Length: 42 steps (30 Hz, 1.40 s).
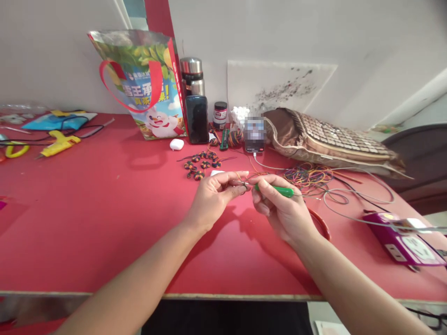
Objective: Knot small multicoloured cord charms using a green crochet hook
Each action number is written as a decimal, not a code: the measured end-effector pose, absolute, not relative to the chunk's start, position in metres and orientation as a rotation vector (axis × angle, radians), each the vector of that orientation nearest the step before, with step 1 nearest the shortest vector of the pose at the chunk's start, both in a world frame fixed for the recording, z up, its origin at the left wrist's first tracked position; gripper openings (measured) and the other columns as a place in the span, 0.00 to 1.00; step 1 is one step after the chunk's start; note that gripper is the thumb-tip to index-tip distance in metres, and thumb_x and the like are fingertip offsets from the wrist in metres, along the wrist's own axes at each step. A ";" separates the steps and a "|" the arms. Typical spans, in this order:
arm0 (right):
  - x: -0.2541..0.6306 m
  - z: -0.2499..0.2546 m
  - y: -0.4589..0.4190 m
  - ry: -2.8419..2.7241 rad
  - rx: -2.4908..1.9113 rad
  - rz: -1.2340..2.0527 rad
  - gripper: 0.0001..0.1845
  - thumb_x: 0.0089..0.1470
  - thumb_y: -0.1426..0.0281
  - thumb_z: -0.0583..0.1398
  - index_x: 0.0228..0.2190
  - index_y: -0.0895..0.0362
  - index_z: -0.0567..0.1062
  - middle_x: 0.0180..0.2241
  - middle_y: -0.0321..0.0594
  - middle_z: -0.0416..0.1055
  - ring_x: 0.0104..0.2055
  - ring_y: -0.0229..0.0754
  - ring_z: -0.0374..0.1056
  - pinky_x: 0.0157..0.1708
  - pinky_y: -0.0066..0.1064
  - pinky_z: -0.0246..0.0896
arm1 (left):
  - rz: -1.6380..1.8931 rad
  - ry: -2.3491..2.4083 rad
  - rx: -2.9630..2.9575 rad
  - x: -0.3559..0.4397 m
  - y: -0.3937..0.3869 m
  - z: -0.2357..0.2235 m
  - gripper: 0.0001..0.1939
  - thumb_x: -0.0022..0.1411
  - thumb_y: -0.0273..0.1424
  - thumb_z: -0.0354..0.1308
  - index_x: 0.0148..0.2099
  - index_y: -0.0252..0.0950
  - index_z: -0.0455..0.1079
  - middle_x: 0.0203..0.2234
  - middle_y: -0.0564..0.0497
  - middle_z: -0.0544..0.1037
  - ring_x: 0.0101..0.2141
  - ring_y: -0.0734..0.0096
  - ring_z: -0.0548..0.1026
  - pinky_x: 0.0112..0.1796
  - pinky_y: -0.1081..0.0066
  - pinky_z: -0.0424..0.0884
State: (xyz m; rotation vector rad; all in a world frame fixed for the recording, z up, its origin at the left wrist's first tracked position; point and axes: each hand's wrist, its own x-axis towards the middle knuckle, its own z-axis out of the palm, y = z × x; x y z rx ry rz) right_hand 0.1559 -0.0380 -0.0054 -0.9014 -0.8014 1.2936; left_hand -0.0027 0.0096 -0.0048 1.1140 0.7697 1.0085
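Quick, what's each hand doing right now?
Left hand: closed, pinching yarn.
Right hand: closed, holding a green tool.

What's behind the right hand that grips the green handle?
Beyond the right hand, a tangle of multicoloured cords shows, and part of a reddish curved band beside it. Whatever lies directly behind the hand is covered.
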 end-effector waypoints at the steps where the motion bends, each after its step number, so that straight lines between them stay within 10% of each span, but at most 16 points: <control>1: 0.159 -0.002 -0.038 -0.822 -0.915 1.303 0.13 0.49 0.60 0.76 0.31 0.56 0.86 0.20 0.35 0.73 0.19 0.30 0.58 0.19 0.25 0.48 | 1.002 0.766 1.144 -0.003 0.010 -0.004 0.11 0.55 0.30 0.75 0.43 0.40 0.87 0.28 0.53 0.82 0.32 0.72 0.78 0.43 0.68 0.76; 42: 0.164 -0.002 -0.038 -0.748 -0.935 1.393 0.16 0.49 0.57 0.76 0.30 0.56 0.84 0.20 0.34 0.71 0.18 0.30 0.54 0.18 0.27 0.46 | 1.031 0.744 1.062 0.003 0.010 -0.007 0.08 0.50 0.34 0.79 0.35 0.43 0.88 0.36 0.50 0.88 0.40 0.65 0.83 0.47 0.67 0.77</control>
